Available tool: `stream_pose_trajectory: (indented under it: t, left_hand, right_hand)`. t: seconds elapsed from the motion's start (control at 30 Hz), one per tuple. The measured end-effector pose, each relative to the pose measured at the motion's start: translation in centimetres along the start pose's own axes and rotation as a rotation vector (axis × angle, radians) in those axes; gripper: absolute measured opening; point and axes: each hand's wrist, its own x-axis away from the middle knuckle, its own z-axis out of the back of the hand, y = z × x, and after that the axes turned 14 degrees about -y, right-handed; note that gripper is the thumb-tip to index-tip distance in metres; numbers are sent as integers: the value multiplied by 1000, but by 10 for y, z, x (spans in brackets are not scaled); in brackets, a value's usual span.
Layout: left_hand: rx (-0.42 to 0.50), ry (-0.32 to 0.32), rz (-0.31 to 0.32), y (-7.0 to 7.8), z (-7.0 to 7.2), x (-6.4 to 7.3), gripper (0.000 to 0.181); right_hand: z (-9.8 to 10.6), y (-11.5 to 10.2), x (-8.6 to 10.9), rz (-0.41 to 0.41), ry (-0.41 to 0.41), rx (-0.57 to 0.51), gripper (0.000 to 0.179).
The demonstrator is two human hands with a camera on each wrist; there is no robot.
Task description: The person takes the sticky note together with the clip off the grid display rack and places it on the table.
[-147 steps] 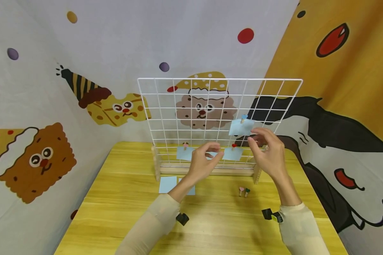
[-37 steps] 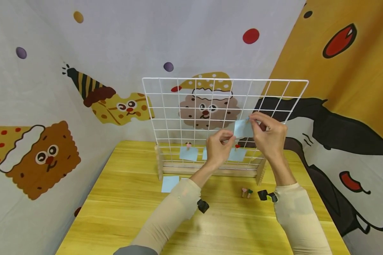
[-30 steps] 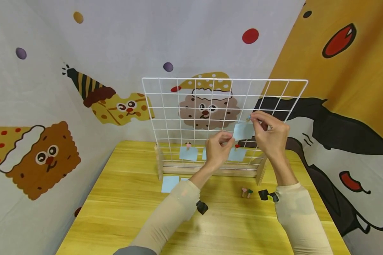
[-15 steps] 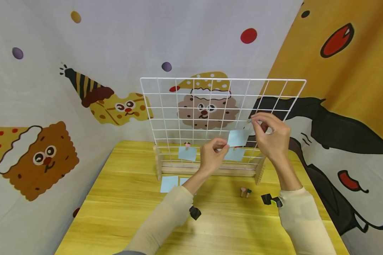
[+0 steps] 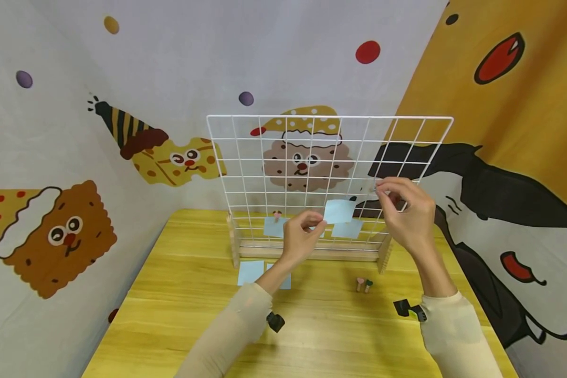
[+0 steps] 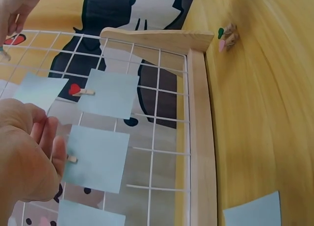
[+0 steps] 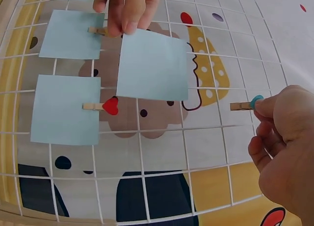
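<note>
My left hand (image 5: 302, 239) pinches a pale blue paper note (image 5: 339, 211) by its edge, in front of the white wire grid (image 5: 328, 116). To its right, my right hand (image 5: 410, 215) pinches a small wooden clothespin (image 7: 242, 106) with a blue top, near the grid and apart from the note. Behind and below the held note, more blue notes hang on the lower grid; one (image 7: 66, 110) has a red-heart clothespin (image 7: 110, 106), and another (image 7: 70, 35) hangs beside the left fingers. The leftmost hanging note (image 5: 274, 227) is partly hidden by my left hand.
Two blue notes, one whole (image 5: 251, 273) and one partly behind my left forearm (image 5: 283, 281), lie on the wooden table (image 5: 170, 315). A pink clothespin (image 5: 360, 284) and a green one (image 5: 368, 285) lie at right. A wooden base (image 6: 201, 138) supports the grid.
The note, clipped on the grid earlier, is now off its blue-topped clothespin. My left hand has moved it left and down; my right hand has drawn slightly right and down with the clothespin.
</note>
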Motion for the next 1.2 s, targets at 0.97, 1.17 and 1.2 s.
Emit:
stream_pose_trajectory:
  t: [0.97,1.17,1.2]
  left_hand:
    - [84,-28,110,-23,15,49,12]
    - [81,-39,151,-31,16,64,11]
    - [79,-43,155,-33,16,66,11]
  right_hand:
    - [-2,13,68,-63,-102,6,17]
    - [-6,18,86,-94,-119,0,19]
    - [-7,19,90,-96,-121,4,20]
